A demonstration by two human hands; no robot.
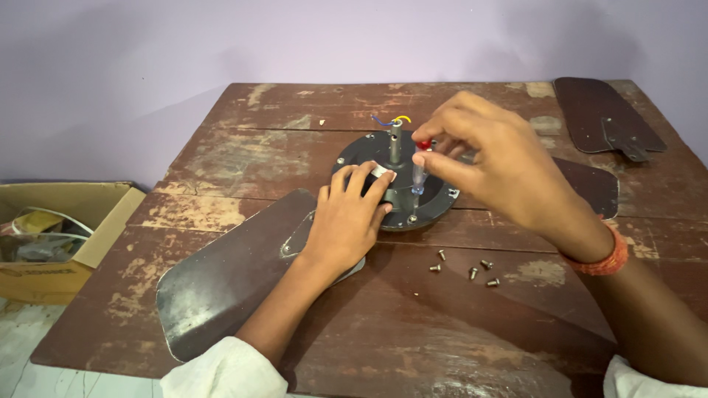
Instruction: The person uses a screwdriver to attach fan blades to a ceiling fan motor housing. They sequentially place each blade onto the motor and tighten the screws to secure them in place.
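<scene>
Two bare hands work on a ceiling fan motor in the middle of a worn wooden tabletop.

The left hand [346, 221] lies flat over the near-left side of the round dark motor housing [431, 203], fingers pressed together and curled over its rim, touching a small white piece. The right hand [487, 158] comes in from three o'clock, its fingers pinching a small screwdriver [419, 173] with a clear handle and red cap, held upright with its tip on the housing beside the central shaft [396, 144]. One fan blade [221, 280] sticks out toward seven o'clock, under the left wrist. Five loose screws [464, 267] lie just beside the motor at five o'clock. Another blade [605, 118] lies apart at two o'clock. A cardboard box [59, 228] sits on the floor at nine o'clock.
</scene>
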